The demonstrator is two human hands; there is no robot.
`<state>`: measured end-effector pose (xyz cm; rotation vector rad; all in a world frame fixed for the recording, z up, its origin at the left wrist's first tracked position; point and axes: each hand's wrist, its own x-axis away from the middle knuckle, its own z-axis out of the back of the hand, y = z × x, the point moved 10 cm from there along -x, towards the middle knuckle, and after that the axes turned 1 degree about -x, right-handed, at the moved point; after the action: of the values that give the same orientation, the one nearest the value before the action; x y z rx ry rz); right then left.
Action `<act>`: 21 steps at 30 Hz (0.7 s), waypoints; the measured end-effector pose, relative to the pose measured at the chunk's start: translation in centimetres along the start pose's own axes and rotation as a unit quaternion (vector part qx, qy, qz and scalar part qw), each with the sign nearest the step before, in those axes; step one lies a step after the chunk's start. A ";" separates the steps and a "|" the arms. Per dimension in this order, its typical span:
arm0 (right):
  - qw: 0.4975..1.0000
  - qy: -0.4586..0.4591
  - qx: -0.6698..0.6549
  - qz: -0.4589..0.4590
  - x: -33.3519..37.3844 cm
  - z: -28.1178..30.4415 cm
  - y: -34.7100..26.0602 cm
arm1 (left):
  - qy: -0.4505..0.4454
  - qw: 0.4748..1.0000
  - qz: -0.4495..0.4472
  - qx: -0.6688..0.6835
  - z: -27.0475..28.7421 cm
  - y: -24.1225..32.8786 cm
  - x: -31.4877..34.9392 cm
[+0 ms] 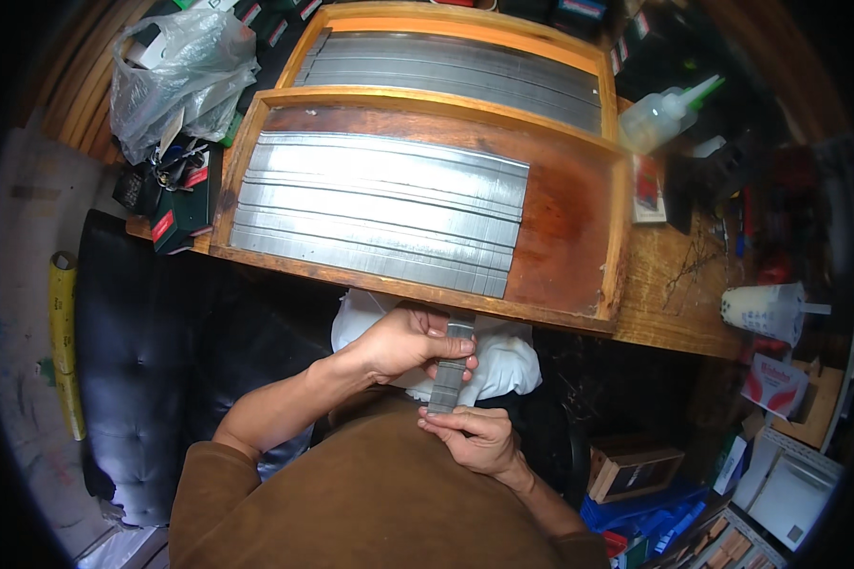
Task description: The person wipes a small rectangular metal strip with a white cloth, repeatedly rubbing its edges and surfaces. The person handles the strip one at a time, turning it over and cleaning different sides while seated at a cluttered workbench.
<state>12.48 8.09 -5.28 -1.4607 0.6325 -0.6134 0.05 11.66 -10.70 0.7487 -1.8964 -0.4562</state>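
Note:
A narrow row of thin grey metal pieces (pixel 447 376), pressed together face to face, is held in front of my body below the table edge. My left hand (pixel 410 343) grips its upper part, thumb across the front and fingers behind. At its lower end, the fingertips of my right hand (pixel 476 438) pinch the stack. Just beyond my hands, a wooden tray (pixel 427 296) holds several long rows of similar shiny metal pieces (pixel 380 209) on its left and middle. The tray's brown bottom shows on the right.
Behind lies a second wooden tray (pixel 451 19) with darker metal rows. A plastic bag (pixel 185 76) sits at the far left, beside dark boxes (pixel 185 213). Right are a squeeze bottle (pixel 659 119) and a drink cup (pixel 764 311). White cloth (pixel 508 365) lies beneath my hands.

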 end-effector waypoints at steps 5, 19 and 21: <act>1.000 0.015 0.005 0.010 0.0 0.1 0.0 | -0.003 1.000 -0.005 -0.002 -0.4 0.6 0.6; 0.999 0.023 0.036 -0.012 -0.1 0.3 -0.5 | 0.010 1.000 -0.014 0.010 0.0 0.1 0.5; 0.998 0.032 0.052 -0.020 0.1 0.4 -0.6 | 0.007 1.000 -0.017 0.018 -0.2 0.2 0.4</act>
<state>12.91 8.29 -4.69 -1.3639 0.6138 -0.7152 0.03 11.49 -10.23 0.8057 -1.8849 -0.4380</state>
